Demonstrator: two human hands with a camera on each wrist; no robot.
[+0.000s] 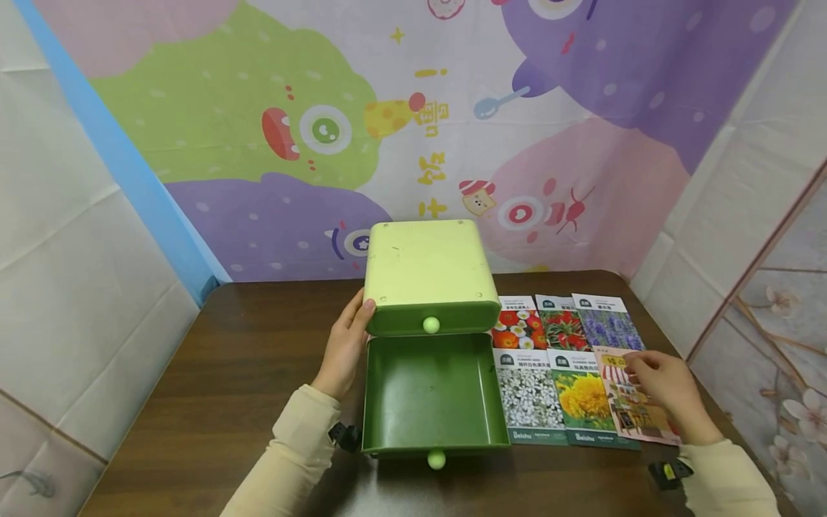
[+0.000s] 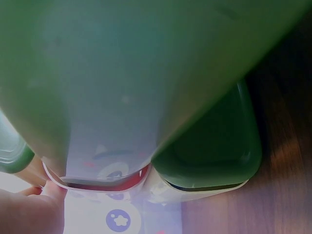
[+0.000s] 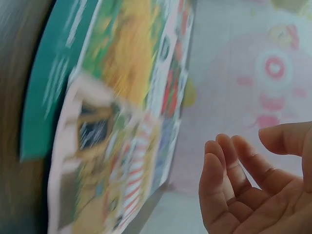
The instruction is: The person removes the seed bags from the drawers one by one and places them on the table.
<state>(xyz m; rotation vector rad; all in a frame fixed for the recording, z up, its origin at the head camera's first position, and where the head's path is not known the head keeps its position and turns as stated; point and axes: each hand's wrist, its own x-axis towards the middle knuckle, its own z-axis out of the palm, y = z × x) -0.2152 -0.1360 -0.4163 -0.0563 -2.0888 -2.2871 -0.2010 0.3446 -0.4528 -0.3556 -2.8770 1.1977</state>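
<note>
A small cream-topped cabinet (image 1: 429, 262) with green drawers stands on the table. Its upper drawer is closed, while the green drawer (image 1: 429, 391) beneath is pulled out and holds nothing visible. My left hand (image 1: 344, 352) rests against the cabinet's left side, thumb at the front corner; the left wrist view shows another green drawer (image 2: 209, 141) lower down. At the right, a pink packet with a shop picture (image 1: 636, 413) partly overlaps the yellow-flower seed packet (image 1: 584, 398). Just above the pink packet is my right hand (image 1: 665, 384), its fingers loosely bent and holding nothing.
More seed packets lie in two rows beside the cabinet: white-flower (image 1: 531, 391), poppy (image 1: 517, 327), red-flower (image 1: 565, 323) and purple-flower (image 1: 609, 330). A cartoon-printed cloth (image 1: 245, 215) hangs behind the brown table (image 1: 258, 359).
</note>
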